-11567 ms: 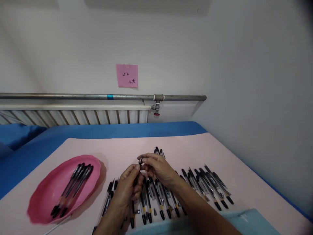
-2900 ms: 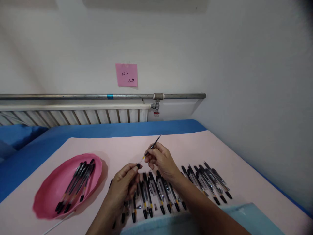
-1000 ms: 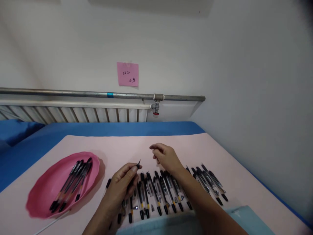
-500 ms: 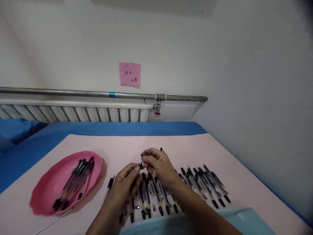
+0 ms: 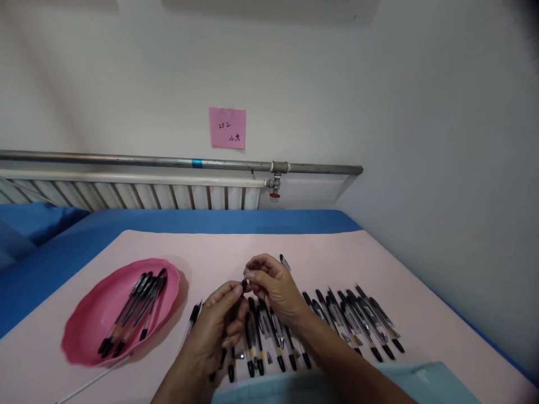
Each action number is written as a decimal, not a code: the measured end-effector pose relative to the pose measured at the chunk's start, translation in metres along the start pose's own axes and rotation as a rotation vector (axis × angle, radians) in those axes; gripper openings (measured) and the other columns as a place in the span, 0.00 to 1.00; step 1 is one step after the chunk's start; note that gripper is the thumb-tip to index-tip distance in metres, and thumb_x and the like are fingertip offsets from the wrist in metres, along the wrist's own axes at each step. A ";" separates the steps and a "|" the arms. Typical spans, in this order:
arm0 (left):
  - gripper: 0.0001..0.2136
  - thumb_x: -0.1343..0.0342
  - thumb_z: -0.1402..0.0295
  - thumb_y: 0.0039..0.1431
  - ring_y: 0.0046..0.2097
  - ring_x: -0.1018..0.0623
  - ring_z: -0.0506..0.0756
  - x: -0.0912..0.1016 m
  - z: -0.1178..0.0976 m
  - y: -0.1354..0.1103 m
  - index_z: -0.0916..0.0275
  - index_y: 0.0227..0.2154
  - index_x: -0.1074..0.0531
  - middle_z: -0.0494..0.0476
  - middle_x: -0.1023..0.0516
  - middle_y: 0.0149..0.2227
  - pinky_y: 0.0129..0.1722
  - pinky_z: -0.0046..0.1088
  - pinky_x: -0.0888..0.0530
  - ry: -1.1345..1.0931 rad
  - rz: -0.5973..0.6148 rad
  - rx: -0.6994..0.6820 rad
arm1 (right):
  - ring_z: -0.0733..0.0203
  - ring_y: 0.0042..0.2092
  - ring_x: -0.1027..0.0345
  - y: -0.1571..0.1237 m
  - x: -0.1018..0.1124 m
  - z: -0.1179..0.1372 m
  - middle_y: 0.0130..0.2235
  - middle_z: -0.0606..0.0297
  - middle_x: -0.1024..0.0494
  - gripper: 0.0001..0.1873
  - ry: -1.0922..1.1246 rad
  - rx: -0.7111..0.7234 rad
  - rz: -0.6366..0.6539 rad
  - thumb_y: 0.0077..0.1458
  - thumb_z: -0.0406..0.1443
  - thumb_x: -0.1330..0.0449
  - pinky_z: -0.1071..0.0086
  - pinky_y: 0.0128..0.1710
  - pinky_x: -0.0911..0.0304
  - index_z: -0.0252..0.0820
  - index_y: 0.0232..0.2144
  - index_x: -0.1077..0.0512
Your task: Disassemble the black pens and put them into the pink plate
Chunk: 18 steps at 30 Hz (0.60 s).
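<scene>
While loose pens (image 5: 281,362) lie fanned across the near side of the pink surface (image 5: 202,252), here's the left hand (image 5: 221,314) above them, fingers clamped on a dark pen (image 5: 244,285)! The right hand (image 5: 272,283) pinches its upper end, on what seems a small metal tip (image 5: 245,278). Farther left, capped pens (image 5: 135,311) fill part of a pink bowl (image 5: 90,308); beyond, a radiator (image 5: 217,197).

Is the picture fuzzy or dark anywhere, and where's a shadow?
Head view: a soft shadow falls right of the pink dish, whose lower left rim is fuzzy; the top right corner goes nearly black; the shiny bit between the left hand and right hand is too tiny to see clearly.
</scene>
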<state>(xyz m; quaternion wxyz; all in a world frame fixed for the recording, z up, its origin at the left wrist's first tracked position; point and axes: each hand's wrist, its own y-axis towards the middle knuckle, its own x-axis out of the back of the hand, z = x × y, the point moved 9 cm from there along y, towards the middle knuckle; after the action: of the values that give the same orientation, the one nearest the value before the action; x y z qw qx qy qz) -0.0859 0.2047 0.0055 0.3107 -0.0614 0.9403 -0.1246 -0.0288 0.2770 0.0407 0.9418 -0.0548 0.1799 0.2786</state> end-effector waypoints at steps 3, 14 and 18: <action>0.10 0.46 0.60 0.52 0.14 0.50 0.41 0.002 0.000 0.001 0.60 0.30 0.38 0.43 0.39 0.18 0.12 0.17 0.58 -0.002 -0.012 -0.004 | 0.73 0.21 0.40 -0.001 -0.002 -0.002 0.23 0.72 0.32 0.09 0.017 -0.010 0.008 0.40 0.34 0.37 0.79 0.16 0.52 0.40 0.27 0.32; 0.13 0.49 0.55 0.52 0.15 0.46 0.42 0.008 -0.014 0.002 0.62 0.31 0.35 0.43 0.41 0.16 0.13 0.18 0.53 0.350 -0.116 -0.171 | 0.76 0.17 0.50 -0.002 0.000 -0.012 0.18 0.75 0.37 0.08 -0.005 -0.096 -0.012 0.40 0.35 0.37 0.79 0.15 0.58 0.38 0.25 0.32; 0.14 0.48 0.56 0.51 0.15 0.45 0.42 0.009 -0.014 0.002 0.62 0.33 0.34 0.43 0.39 0.17 0.14 0.18 0.52 0.311 -0.125 -0.176 | 0.76 0.19 0.49 -0.002 -0.003 -0.019 0.20 0.74 0.36 0.12 0.031 -0.187 0.051 0.39 0.36 0.36 0.80 0.15 0.57 0.39 0.29 0.31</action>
<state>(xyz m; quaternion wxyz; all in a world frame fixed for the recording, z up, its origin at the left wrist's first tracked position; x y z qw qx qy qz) -0.1015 0.2073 0.0108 0.1466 -0.1265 0.9787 -0.0690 -0.0360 0.2701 0.0239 0.9222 -0.1423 0.1690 0.3173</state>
